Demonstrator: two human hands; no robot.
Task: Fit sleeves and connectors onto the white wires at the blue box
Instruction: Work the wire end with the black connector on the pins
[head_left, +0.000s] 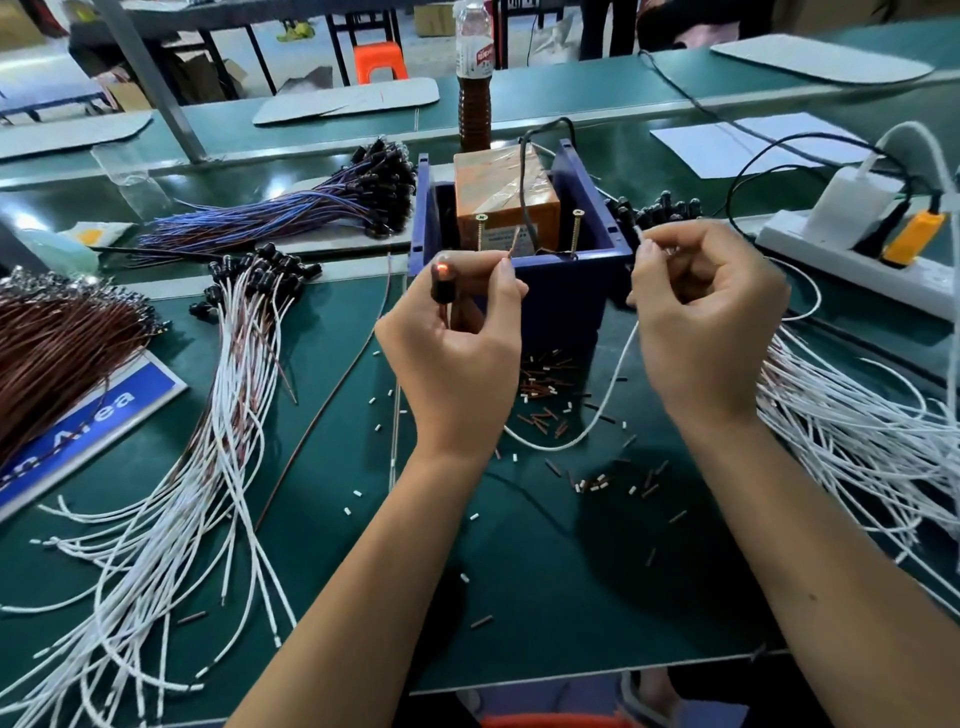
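Note:
The blue box (563, 299) stands mid-table with an orange block (506, 208) and two upright brass screws (575, 231) inside it. My left hand (457, 343) holds a small black lamp connector (443, 283), whose tip glows orange, and pinches its thin brown lead near the left screw. My right hand (701, 322) pinches the end of a white wire (610, 395) beside the box's right wall; the wire loops down over the mat between my forearms.
Finished white-and-brown leads (208, 441) lie at left, loose white wires (857, 431) at right. Brown wires (57, 348) and a blue-purple bundle (291, 208) sit further left. A power strip (852, 249) is at right, a bottle (474, 78) behind the box. Cut sleeve bits (545, 395) litter the mat.

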